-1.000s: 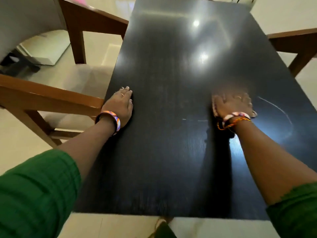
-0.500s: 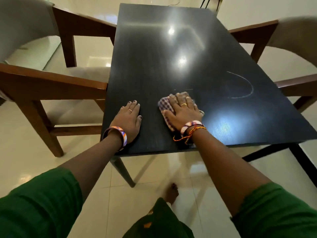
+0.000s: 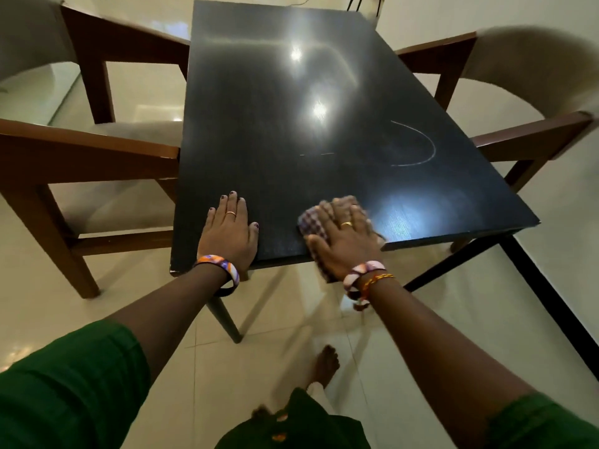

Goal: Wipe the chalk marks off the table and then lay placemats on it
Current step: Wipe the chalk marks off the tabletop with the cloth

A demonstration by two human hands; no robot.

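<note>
- You have one view only: the head camera, worn on your head.
- It looks forward and steeply down over the table (image 3: 259,131) from its near short edge.
- The wide-angle lens bends the table's edges and the chairs at both sides.
- Both forearms enter from the bottom corners, close to the lens; the table's far end reaches the top edge.
</note>
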